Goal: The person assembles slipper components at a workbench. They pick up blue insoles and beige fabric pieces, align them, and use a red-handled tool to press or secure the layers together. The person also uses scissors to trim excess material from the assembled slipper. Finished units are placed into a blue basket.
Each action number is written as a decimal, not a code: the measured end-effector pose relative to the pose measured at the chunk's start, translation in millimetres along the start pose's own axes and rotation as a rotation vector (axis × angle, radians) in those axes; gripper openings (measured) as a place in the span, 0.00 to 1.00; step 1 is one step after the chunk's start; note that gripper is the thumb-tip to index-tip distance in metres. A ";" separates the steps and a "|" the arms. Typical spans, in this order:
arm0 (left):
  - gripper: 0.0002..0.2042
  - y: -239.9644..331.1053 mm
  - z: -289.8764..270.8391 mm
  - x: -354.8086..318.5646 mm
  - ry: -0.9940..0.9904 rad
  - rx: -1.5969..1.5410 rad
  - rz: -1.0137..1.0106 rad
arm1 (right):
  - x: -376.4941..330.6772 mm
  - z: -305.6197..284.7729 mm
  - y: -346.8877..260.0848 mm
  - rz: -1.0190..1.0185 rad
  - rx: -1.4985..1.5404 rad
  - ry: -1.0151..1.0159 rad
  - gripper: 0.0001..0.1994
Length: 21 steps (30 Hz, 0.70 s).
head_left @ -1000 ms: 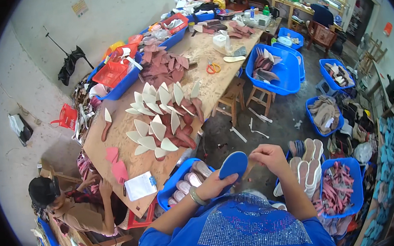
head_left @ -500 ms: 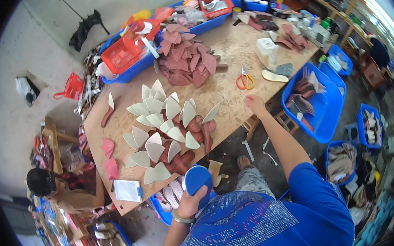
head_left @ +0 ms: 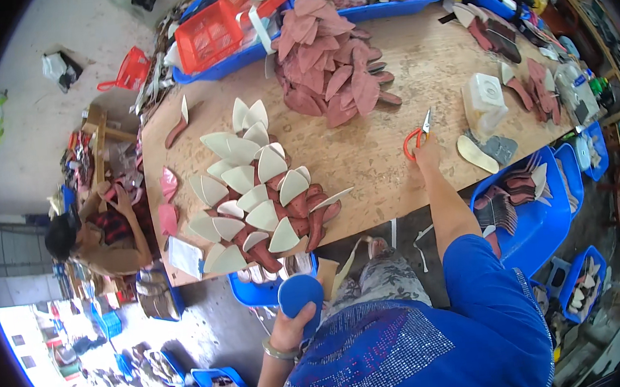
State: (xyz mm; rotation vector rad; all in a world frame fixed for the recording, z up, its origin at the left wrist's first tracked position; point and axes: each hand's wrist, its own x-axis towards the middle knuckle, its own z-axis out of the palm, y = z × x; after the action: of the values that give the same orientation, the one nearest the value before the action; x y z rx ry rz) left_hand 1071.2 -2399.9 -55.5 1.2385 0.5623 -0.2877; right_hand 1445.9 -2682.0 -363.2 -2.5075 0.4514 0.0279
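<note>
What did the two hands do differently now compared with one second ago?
The right hand left the blue round piece, stretched out over the wooden table and now reaches the orange-handled scissors. The left hand kept holding the blue piece. The fanned white and red shoe pieces stayed put.

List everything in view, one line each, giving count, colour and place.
wooden table: one, tan, centre.
cream insole pieces: many, fanned over dark red ones, near end of the table.
dark red pieces: one heap, far part of the table.
scissors: one pair, orange handles, on the table at the right hand.
white box: one, right part of the table.
red baskets: at least two, far edge.
blue bins: several, right of the table and on the floor.
another person: one, crouched left of the table.
blue round piece: one, held in the left hand.
left hand: closed on the blue round piece.
right hand: on the scissors' handles.
</note>
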 end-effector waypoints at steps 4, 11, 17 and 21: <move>0.23 10.3 8.8 20.7 -0.063 -0.088 -0.009 | 13.7 -13.2 20.6 0.083 0.166 -0.183 0.31; 0.24 -13.7 -4.1 19.5 -0.171 -0.143 0.055 | -99.6 -107.8 7.6 0.260 1.545 -0.963 0.33; 0.24 -30.4 -20.3 4.2 -0.256 -0.135 0.117 | -260.1 -198.6 -45.3 -0.050 1.610 -1.282 0.46; 0.24 -42.8 -31.7 -14.6 -0.227 -0.086 0.119 | -318.7 -200.4 -51.9 0.094 1.725 -1.235 0.51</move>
State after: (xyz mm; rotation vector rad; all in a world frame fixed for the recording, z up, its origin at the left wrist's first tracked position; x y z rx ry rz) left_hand 1029.9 -2384.7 -88.9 1.1336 0.3011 -0.2967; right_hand 1146.5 -2653.3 -130.9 -0.4959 -0.0463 0.7756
